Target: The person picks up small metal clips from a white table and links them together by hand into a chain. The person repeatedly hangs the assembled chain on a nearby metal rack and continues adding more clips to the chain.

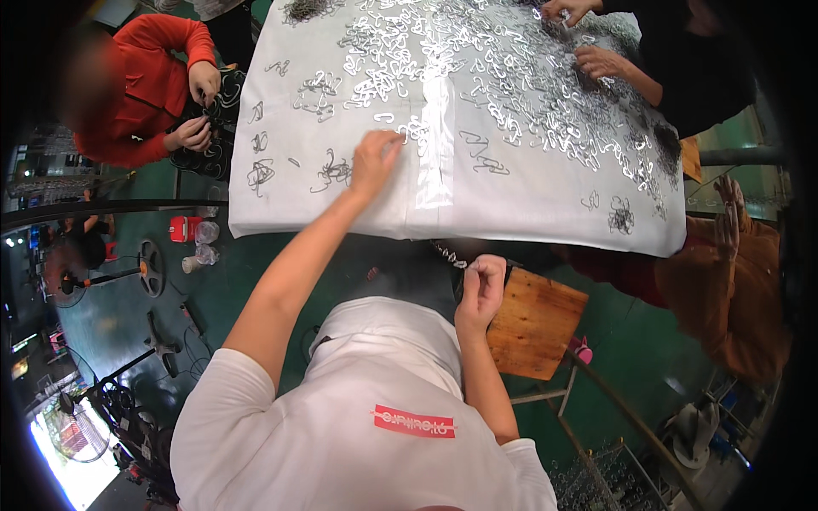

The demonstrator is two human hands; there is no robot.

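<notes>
My left hand (375, 166) reaches over the white-covered table (332, 213), low over its surface. Its fingers are drawn together at the edge of a small cluster of shiny bent-wire hooks (415, 129); whether a piece is pinched between the fingertips is too small to make out. Below the table's near edge, my right hand (481, 285) is closed on a strand of linked metal hooks (449, 253), which runs up and left from its fingers toward the table edge. Darker tangled wire hooks (334, 169) lie left of my left hand.
Many loose hooks (511, 85) cover the table's far middle and right. A person in red (141, 94) handles wire at the left; a person in dark clothes (699, 68) reaches in from the far right. Another in brown (724, 289) sits right. A wooden stool (541, 324) stands beside my right hand.
</notes>
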